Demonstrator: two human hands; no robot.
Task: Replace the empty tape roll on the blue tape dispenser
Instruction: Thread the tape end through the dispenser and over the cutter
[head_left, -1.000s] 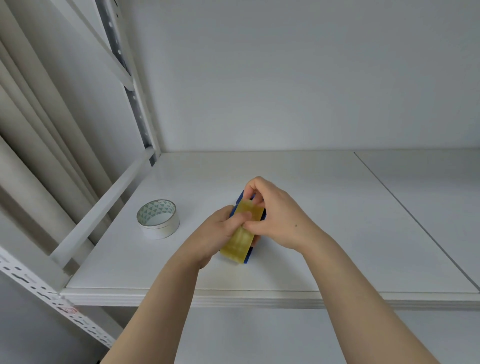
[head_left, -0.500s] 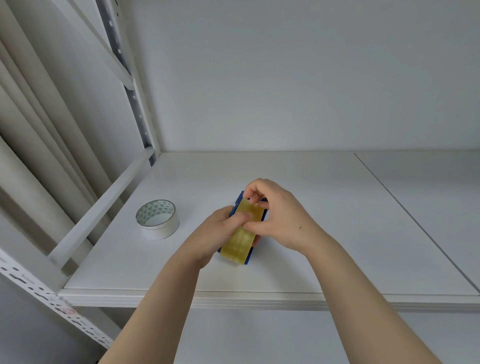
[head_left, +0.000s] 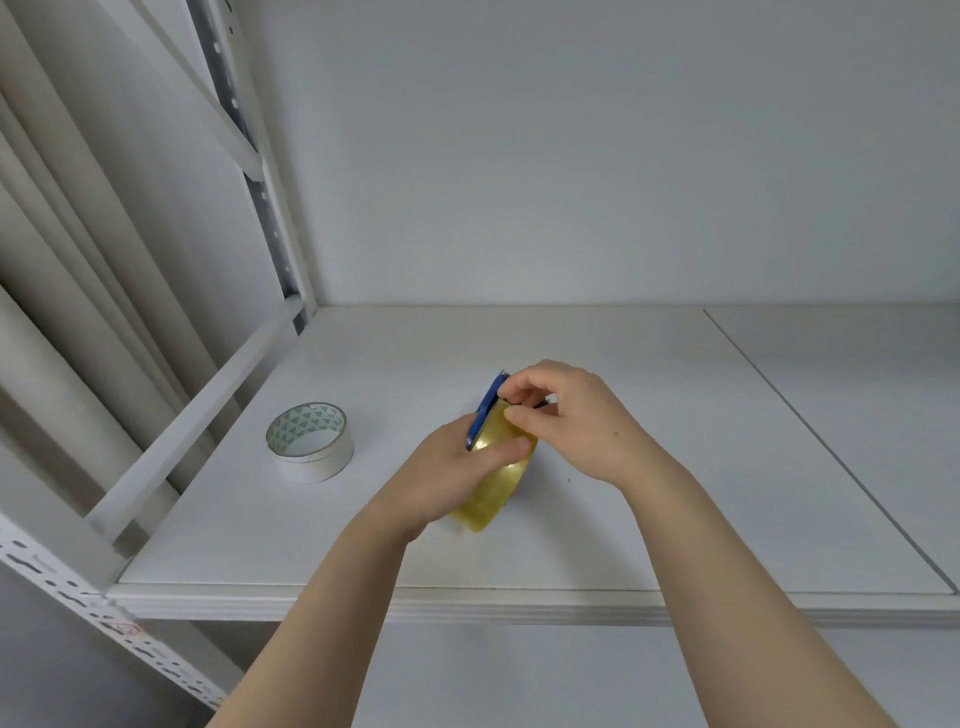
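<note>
Yellow tape roll (head_left: 493, 486), blue dispenser (head_left: 484, 411), gripped by left hand (head_left: 447, 467) and right hand (head_left: 576, 418).

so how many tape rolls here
2. A white roll lies on the shelf at left. A yellowish roll sits against the blue dispenser, held by the left hand and right hand. Hands may hide more.

One yellow tape roll (head_left: 493, 488), one empty roll (head_left: 311, 457), one blue dispenser (head_left: 485, 410), two hands (head_left: 441, 473) (head_left: 576, 421).
</note>
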